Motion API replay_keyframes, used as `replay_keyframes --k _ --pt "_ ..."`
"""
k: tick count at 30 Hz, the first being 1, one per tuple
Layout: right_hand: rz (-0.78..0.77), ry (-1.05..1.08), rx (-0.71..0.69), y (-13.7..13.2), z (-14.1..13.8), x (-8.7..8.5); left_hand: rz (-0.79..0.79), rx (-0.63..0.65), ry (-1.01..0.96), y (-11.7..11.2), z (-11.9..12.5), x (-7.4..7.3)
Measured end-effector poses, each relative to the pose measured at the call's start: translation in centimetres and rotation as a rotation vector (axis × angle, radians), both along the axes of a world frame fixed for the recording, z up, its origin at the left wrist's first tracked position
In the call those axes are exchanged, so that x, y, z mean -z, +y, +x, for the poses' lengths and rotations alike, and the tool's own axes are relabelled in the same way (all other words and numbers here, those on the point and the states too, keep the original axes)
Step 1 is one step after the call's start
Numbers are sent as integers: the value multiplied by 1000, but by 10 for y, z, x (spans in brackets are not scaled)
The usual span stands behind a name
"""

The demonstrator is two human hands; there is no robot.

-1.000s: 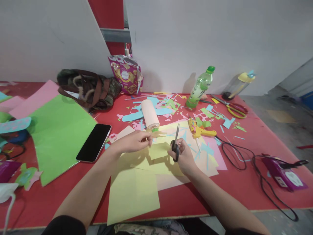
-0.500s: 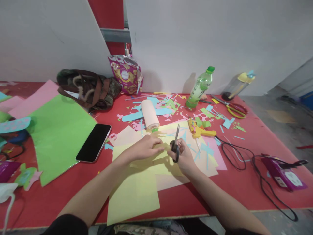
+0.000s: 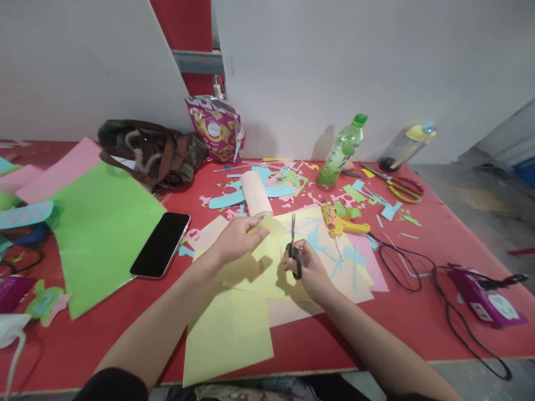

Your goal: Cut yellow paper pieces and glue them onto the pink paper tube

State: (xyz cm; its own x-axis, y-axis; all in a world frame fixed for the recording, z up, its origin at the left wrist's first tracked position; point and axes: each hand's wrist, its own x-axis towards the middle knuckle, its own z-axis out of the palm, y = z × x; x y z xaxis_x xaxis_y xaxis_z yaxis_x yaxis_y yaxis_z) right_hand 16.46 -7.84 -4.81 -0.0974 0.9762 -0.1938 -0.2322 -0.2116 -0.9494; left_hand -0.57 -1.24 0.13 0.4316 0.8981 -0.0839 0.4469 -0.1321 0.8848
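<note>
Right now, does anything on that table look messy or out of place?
Yes: uneven colored scraps lie strewn around the green bottle, looking like uncleared litter. The bottle seems to lean, though the lens may cause that. The scissors in the right hand look ordinary, and I see no clear spill or damage.

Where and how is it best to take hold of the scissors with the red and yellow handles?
Probably by the handles, coming from the near right: their loops lie toward the right edge of the table, while the blades point away, to the back left. The right hand holds the black-handled scissors.
</note>
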Motion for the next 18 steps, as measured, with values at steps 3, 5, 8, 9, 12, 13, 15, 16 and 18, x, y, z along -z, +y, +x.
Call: replay_keyframes --k 3,5,8,9,12,13,15,16,18 --pt "20 31 -65 -1 1 0 -39 -62 -46 -1 0 -1" --pt "44 49 -107 -2 1 -1 -57 -92 -65 -2 1 -2" --pt "85 59 -163 -4 2 -2 -69 -122 -76 -4 3 -3" --pt "99 57 -182 -4 2 -2 -64 -126 -73 -5 4 -3" --pt "150 27 -216 -4 2 -1 -10 -136 -18 -9 9 -3" --pt "170 13 -218 -4 3 -1 16 -141 11 -10 11 -2" --pt "200 -7 -212 -5 3 0 55 -150 52 -12 15 0" --pt "206 -13 -209 -5 4 1 66 -156 59 -13 16 2" --pt "206 -19 -205 -5 4 2 80 -167 51 -15 18 5"
